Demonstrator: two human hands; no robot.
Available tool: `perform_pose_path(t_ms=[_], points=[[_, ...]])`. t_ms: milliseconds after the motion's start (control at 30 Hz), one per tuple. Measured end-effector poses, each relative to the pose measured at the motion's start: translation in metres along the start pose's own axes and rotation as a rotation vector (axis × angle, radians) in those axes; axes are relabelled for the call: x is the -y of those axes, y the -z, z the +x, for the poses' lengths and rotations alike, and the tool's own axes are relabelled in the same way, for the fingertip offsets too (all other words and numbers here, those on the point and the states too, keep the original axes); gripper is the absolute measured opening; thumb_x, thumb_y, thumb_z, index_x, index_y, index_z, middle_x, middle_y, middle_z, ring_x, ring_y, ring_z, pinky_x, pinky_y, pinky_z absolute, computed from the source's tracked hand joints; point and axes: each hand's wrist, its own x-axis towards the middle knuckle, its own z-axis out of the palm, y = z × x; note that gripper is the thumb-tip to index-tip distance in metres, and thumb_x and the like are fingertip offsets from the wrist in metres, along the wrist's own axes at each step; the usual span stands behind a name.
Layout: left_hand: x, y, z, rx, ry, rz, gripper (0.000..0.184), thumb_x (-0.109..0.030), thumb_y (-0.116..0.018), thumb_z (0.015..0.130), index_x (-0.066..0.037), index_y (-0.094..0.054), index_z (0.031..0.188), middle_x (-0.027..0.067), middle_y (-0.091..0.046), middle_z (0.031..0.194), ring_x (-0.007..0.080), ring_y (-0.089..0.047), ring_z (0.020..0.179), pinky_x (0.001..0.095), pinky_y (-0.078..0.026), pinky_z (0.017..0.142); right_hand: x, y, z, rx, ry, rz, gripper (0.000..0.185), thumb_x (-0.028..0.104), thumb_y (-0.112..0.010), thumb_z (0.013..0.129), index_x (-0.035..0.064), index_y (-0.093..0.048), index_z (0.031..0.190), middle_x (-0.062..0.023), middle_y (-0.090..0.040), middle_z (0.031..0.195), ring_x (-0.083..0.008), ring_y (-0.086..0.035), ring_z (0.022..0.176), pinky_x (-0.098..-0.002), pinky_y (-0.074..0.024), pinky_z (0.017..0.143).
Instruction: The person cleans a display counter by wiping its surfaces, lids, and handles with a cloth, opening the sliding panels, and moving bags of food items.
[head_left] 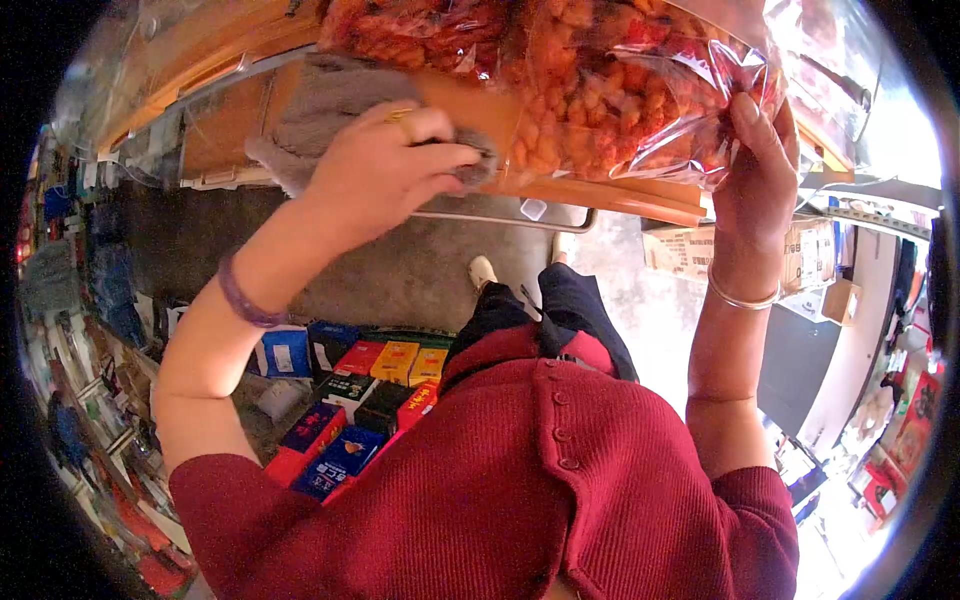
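My left hand (pixel 385 160) has its fingers curled round a bunched grey cloth (pixel 345 95), pressing it against the wooden surface. A ring is on one finger and a purple band circles the wrist. At the upper right, my right hand (pixel 765 165) pinches the gathered edge of a clear plastic bag (pixel 680 150) between thumb and fingers. Orange-red pieces of food (pixel 580 100) show through the plastic; I cannot tell what food it is. Another batch of darker red food (pixel 420 35) lies behind the cloth, cut off by the top edge.
A metal rail (pixel 500 221) runs below the edge of the wooden stand (pixel 620 200). Colourful boxes (pixel 345 460) are stacked at my lower left. A cardboard box (pixel 690 250) stands on the right, beyond the stand. Crowded goods (pixel 90 380) line the left side.
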Motion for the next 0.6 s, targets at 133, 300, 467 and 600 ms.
perform_pose_path(t_ms=[133, 300, 467, 600], points=[[-0.023, -0.019, 0.019, -0.167, -0.132, 0.138, 0.023, -0.022, -0.067, 0.072, -0.014, -0.066, 0.093, 0.0042, -0.058, 0.086, 0.0237, -0.057, 0.089, 0.0372, -0.047, 0.079, -0.004, -0.008, -0.002, 0.012, -0.013, 0.072, 0.039, 0.013, -0.055, 0.086, -0.0024, -0.046, 0.121, -0.0127, -0.061, 0.103, -0.0170, -0.061, 0.086, -0.0277, -0.0501, 0.074], [-0.034, -0.043, 0.025, -0.299, -0.036, 0.168, 0.024, -0.022, -0.067, 0.072, -0.015, -0.066, 0.095, 0.0036, -0.060, 0.094, 0.0256, -0.057, 0.096, 0.0403, -0.046, 0.083, -0.023, 0.007, 0.001, 0.104, 0.005, 0.090, 0.026, 0.013, -0.055, 0.087, -0.0001, -0.049, 0.110, -0.0109, -0.060, 0.078, -0.0131, -0.055, 0.053, -0.0215, -0.0412, 0.044], [0.024, 0.003, -0.050, -0.210, 0.004, 0.251, 0.028, -0.018, -0.071, 0.069, -0.012, -0.065, 0.096, 0.0052, -0.060, 0.093, 0.0295, -0.058, 0.092, 0.0413, -0.048, 0.080, -0.014, -0.024, -0.003, -0.096, 0.118, 0.034, 0.040, 0.006, -0.058, 0.085, -0.0016, -0.046, 0.122, -0.0111, -0.062, 0.094, -0.0152, -0.061, 0.067, -0.0234, -0.0502, 0.057], [0.033, 0.012, -0.066, -0.217, 0.087, 0.223, 0.030, -0.012, -0.074, 0.064, -0.010, -0.065, 0.093, 0.0053, -0.060, 0.090, 0.0277, -0.059, 0.087, 0.0384, -0.049, 0.077, -0.020, -0.015, -0.007, -0.043, 0.132, -0.029, 0.045, 0.003, -0.058, 0.083, -0.0027, -0.044, 0.126, -0.0128, -0.060, 0.106, -0.0161, -0.062, 0.083, -0.0275, -0.0525, 0.071]])
